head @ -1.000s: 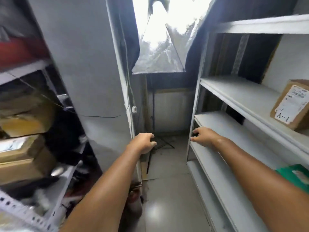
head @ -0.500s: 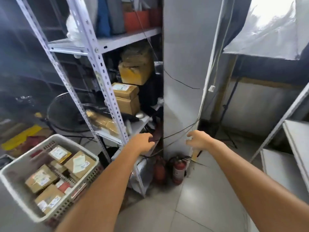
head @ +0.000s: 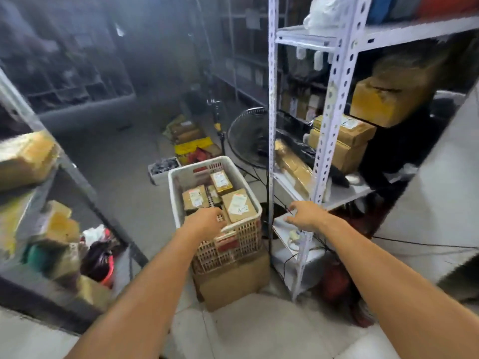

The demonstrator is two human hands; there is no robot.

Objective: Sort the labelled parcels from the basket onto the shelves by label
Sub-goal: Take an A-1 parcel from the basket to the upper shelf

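Observation:
A white slatted basket (head: 178, 200) stands on a cardboard box (head: 233, 283) in the middle of the floor. Several brown labelled parcels lie in it; the nearest parcel (head: 238, 204) has a white label with handwriting. My left hand (head: 207, 221) hovers over the basket's near rim with loosely curled fingers and holds nothing. To the basket's right, my right hand (head: 304, 215) is out in front of the white metal shelf unit (head: 329, 104), fingers relaxed and empty.
The white shelf unit on the right carries brown boxes (head: 344, 141) and a black item. A floor fan (head: 248, 138) stands behind the basket. A second rack (head: 77, 182) with boxes and bags is at the left. More boxes (head: 186, 141) litter the floor beyond.
My view has swung left, from the empty shelves to the basket. The basket has moved from the lower left corner to the middle, and my left hand is now over it.

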